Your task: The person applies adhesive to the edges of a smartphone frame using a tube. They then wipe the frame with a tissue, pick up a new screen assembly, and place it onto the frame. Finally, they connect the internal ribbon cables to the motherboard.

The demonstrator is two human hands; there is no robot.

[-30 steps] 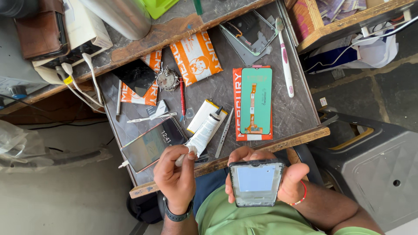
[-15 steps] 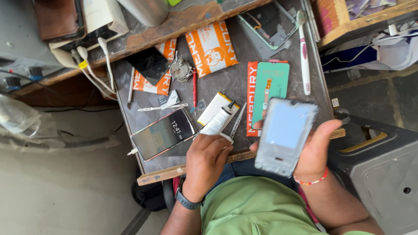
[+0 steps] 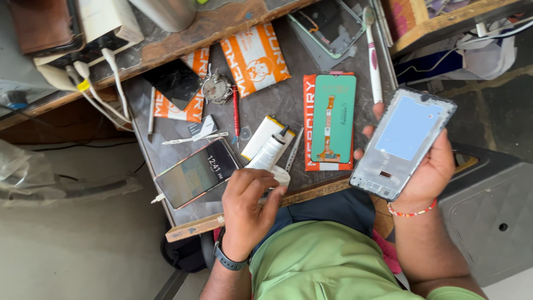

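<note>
Right hand (image 3: 430,166) is clamped around a phone frame (image 3: 404,141), held up off the right edge of the worktable (image 3: 277,100), pale blue panel facing up. Left hand (image 3: 250,203) has fingers closed on the end of a white glue tube (image 3: 268,155) lying on the table near its front edge. Tube sits between a lit phone (image 3: 197,173) and a green screen part (image 3: 333,118), tweezers (image 3: 293,157) just beside it.

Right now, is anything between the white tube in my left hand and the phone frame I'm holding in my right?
Nothing visible. The left hand grips the white tube over the tray edge; the phone frame in the right hand is raised beside it, open air between.
</note>
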